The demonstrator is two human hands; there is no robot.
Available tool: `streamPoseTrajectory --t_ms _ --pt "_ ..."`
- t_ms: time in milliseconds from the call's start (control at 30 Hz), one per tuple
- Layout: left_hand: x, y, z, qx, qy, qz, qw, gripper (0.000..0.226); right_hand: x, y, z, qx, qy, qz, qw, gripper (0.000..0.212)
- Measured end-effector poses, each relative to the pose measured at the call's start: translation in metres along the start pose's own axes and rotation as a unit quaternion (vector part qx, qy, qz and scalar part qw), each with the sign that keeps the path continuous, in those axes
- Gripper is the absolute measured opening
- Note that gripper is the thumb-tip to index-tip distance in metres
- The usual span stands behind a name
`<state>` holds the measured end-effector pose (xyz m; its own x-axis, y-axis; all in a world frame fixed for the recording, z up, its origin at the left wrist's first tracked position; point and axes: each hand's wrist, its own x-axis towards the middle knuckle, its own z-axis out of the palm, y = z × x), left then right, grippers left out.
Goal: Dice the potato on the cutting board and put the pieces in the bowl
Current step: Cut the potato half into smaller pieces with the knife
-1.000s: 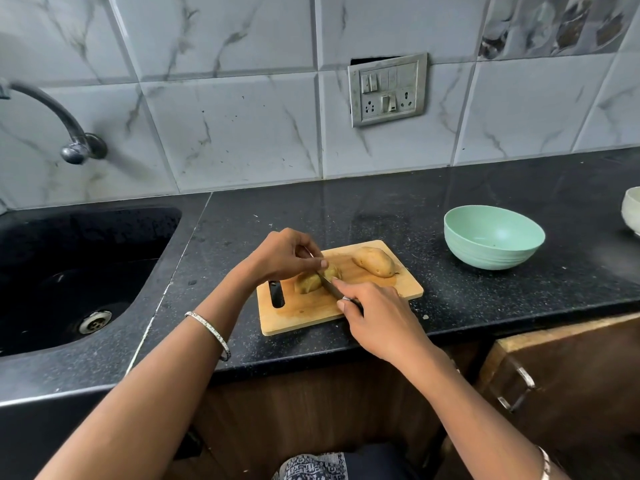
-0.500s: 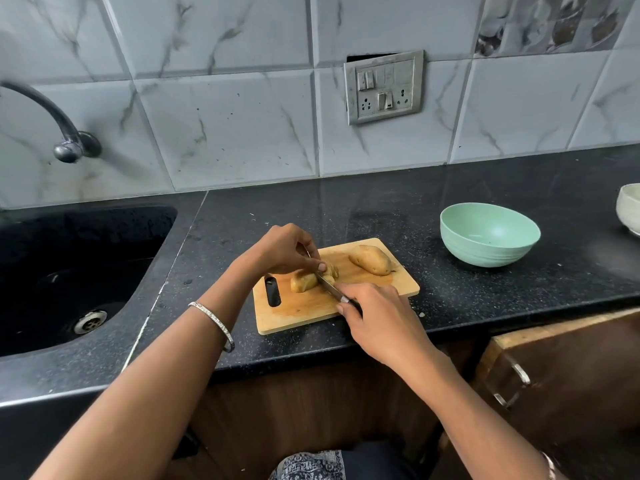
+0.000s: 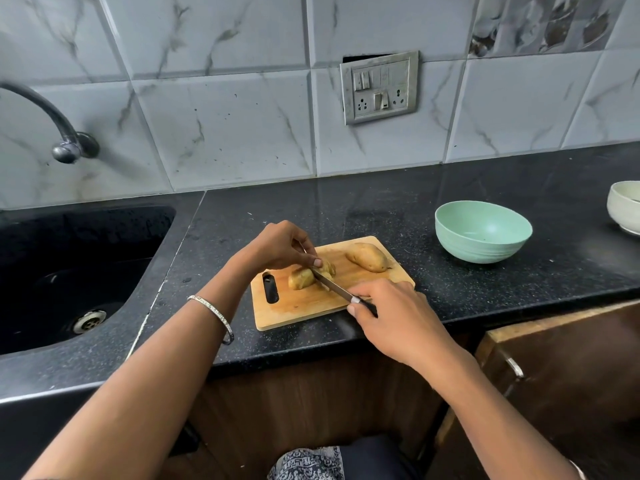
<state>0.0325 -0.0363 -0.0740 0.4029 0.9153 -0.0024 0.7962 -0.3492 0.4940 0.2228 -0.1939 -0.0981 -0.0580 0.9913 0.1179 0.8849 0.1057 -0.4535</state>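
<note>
On the wooden cutting board, the left hand is pinning a potato half under curled fingertips while the right hand, wrapped fully around the handle, is drawing the knife through it; the other potato half is lying uncut at the far right of the board. Slicing appears to be in progress, with nothing visibly sitting in the green bowl to the right. Next move is probably calling for more parallel cuts, fingertips retreating left of the blade.

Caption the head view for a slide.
Left hand steadies a potato piece on the cutting board while right hand slices with a knife.
</note>
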Motion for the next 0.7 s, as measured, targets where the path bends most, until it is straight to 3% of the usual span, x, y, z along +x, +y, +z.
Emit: streamPoseTrajectory --t_ms 100,233,433,500,600,700 --pt "-0.002 -0.002 0.000 -0.018 0.011 -0.002 1.000 0.030 -0.007 0.004 -0.017 0.016 -0.014 0.009 1.000 0.015" --pt "-0.011 -0.003 0.002 -0.062 0.030 -0.006 0.998 0.043 -0.006 0.012 -0.036 0.131 -0.008 0.026 0.991 0.015" --pt "-0.024 0.000 0.012 -0.087 0.066 -0.016 0.994 0.043 0.009 0.020 -0.029 0.232 0.015 0.048 0.971 0.020" --pt "-0.029 0.001 0.018 -0.060 0.074 -0.023 0.995 0.045 0.013 0.021 -0.022 0.219 0.041 0.050 0.974 0.016" --pt "-0.036 0.005 0.031 0.005 0.093 -0.027 0.995 0.071 0.021 0.021 -0.010 0.161 0.054 0.059 0.984 0.028" --pt "-0.038 0.008 0.040 0.021 0.129 -0.031 0.991 0.080 0.028 0.013 0.001 0.146 0.065 0.055 0.986 0.034"
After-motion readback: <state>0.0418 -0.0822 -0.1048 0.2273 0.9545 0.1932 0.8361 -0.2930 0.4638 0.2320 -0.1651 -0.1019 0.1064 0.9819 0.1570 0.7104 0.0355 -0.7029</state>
